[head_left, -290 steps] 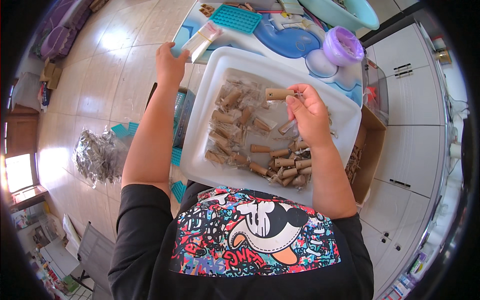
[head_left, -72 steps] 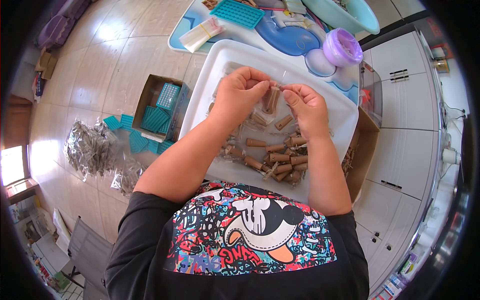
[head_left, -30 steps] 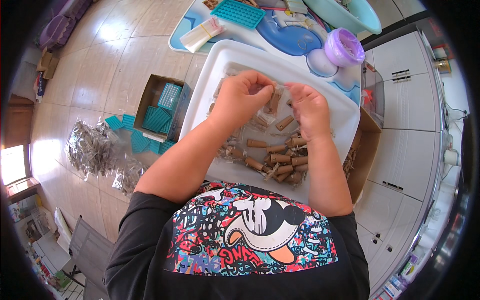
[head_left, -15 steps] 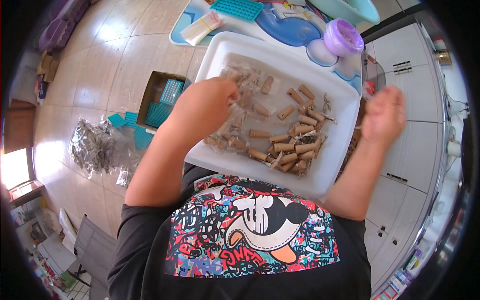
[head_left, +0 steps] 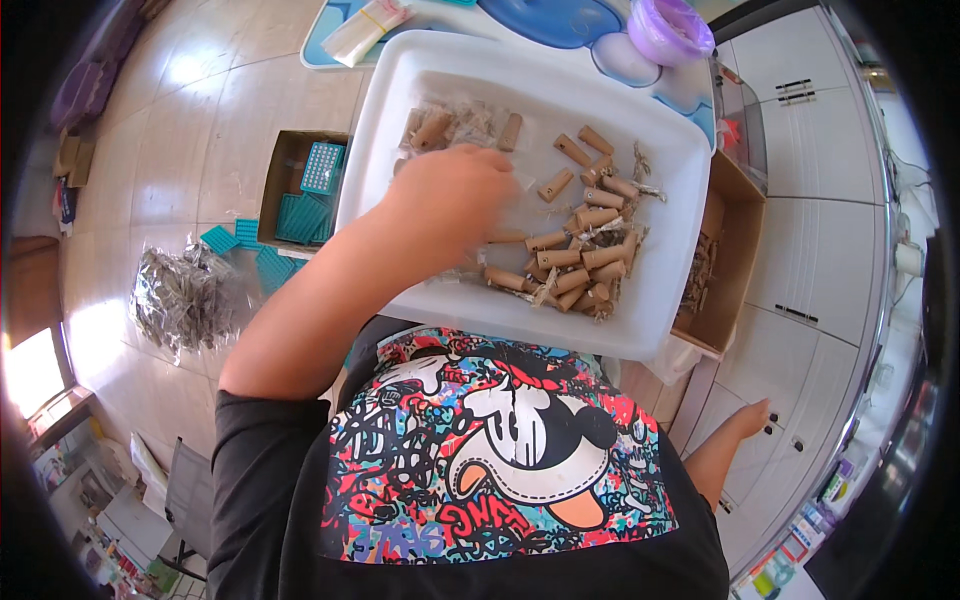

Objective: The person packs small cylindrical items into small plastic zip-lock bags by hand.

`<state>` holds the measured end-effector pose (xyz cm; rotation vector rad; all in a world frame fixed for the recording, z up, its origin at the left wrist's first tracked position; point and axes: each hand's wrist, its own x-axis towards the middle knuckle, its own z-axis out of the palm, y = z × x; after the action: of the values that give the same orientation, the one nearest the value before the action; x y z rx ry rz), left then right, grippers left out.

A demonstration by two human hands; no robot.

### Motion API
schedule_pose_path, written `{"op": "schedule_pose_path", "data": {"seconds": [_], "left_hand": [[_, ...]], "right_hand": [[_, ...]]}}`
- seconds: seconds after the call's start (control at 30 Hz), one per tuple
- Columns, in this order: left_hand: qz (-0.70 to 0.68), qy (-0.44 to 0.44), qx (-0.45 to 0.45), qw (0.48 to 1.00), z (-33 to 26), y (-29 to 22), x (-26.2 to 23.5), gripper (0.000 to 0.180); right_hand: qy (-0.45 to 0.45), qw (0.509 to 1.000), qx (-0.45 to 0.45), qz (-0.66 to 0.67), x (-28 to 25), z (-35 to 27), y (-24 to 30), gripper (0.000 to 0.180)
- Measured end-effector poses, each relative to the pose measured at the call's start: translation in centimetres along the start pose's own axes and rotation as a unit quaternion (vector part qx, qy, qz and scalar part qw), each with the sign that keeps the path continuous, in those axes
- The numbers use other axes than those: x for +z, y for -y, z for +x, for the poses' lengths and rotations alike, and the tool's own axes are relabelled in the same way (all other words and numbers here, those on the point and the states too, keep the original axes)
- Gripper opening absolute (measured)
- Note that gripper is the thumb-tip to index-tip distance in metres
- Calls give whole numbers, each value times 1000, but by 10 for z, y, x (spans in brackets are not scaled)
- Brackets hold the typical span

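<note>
In front of me a large white tray point(head_left: 670, 310) holds brown, cork-like tapered plugs point(head_left: 562, 258) with thin, shiny strands tangled among them. A heap of similar plugs in clear plastic wrapping point(head_left: 468, 120) lies in its far left part. My left hand point(head_left: 450, 200) is over the tray, just nearer to me than that heap. Its fingers are smeared by motion, so their grip does not show. Out to the right, beside my body and in front of the white cabinets, hangs my right hand point(head_left: 748, 416). It is small and partly turned away; nothing is discernible in it.
Right of the tray, a cardboard box point(head_left: 740, 240) holds more brown pieces. On the left, another box point(head_left: 270, 190) contains teal perforated trays point(head_left: 320, 168). A pile of clear-wrapped items point(head_left: 185, 300) lies on the floor. Beyond the tray are plastic bags point(head_left: 365, 30) and a lined purple bin point(head_left: 668, 35).
My right hand has dropped from beside the tray's right edge to low beside my body. My left hand has moved right over the tray. The view has shifted, showing the right-hand box more fully.
</note>
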<state>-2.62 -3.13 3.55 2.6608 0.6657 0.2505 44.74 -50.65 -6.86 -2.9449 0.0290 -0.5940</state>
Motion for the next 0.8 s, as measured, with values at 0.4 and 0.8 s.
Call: {"op": "schedule_pose_path", "data": {"seconds": [0.4, 0.8], "left_hand": [[58, 211, -41, 975, 32, 2, 74, 14], [-18, 66, -145, 987, 60, -3, 78, 25]], "right_hand": [[242, 922, 89, -289, 12, -8, -184, 38], [149, 949, 136, -242, -34, -5, -127, 42]]}}
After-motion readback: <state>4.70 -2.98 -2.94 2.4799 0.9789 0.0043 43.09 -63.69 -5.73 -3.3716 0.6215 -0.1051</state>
